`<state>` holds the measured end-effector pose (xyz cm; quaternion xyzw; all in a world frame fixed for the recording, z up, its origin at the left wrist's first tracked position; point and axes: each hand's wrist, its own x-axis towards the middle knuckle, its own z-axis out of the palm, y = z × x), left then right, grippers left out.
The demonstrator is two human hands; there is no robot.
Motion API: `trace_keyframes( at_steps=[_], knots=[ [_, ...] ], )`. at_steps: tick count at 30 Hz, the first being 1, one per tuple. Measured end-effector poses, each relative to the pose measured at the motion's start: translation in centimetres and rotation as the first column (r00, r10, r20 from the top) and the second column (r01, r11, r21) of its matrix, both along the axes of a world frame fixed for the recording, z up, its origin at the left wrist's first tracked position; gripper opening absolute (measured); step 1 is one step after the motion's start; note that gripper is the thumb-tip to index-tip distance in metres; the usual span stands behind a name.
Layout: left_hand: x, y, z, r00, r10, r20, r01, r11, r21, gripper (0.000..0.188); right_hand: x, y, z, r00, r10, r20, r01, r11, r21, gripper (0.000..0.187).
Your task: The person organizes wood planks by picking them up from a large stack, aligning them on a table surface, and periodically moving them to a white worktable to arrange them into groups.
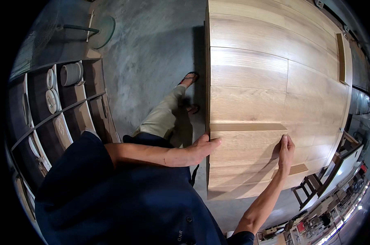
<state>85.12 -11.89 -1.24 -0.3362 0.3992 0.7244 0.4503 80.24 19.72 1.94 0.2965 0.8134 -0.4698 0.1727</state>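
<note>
A light-brown, wood-grained rectangular board [245, 145] with a darker long edge lies between the two hands, over a broad, pale wood-grained plank surface [250, 102]. The bare left hand [201, 150] holds its left end, thumb laid over the top and the other fingers mostly hidden at the surface's border. The bare right hand [286, 154] has a narrow pinch on the opposite end, thumb and fingertips close together at the corner. Whether the board sits flat or is slightly raised, I cannot tell.

The right grip looks the weaker: with so little contact, that corner could slip and drop, scuffing the planks below. Uneven lifting or pushing by the hands could twist the board askew. The left fingers, so near the border, might get pinched if the board shifted down. A short, ribbed brown wooden strip [298, 169] lies just beside the right wrist; a careless sweep of that forearm could knock it out of place.
</note>
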Motion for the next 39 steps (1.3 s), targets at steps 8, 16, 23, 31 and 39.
trace_keyframes(
  at_steps=[8, 16, 23, 31, 39],
  knots=[
    [-0.5, 0.1, 0.9, 0.998, 0.018, -0.064, -0.013, 0.997, 0.079, 0.046, 0.9, 1.4, -0.9, 1.0, 0.003, 0.002, -0.003, 0.999, 0.054, 0.036],
    [0.2, -0.2, -0.4, 0.996, -0.087, -0.015, 0.088, 0.995, 0.052, 0.055, 1.1, 1.6, -1.0, 0.995, -0.026, 0.093, 0.023, 0.999, 0.042, 0.043],
    [-2.5, -2.9, 0.0, 0.944, -0.315, -0.1, 0.321, 0.946, 0.044, 0.066, 2.4, 0.9, -1.2, 0.97, -0.146, -0.194, 0.176, 0.973, 0.148, 0.044],
    [-15.7, -14.4, -2.1, 0.861, -0.509, -0.006, 0.509, 0.86, 0.049, 0.035, 2.7, -7.3, 2.0, 0.797, -0.39, -0.461, 0.534, 0.811, 0.238, 0.041],
    [-37.0, -23.3, -8.1, 0.784, -0.605, -0.136, 0.606, 0.794, -0.04, 0.035, -9.4, -20.9, 2.8, 0.745, -0.499, -0.443, 0.615, 0.771, 0.166, 0.048]
  ],
)
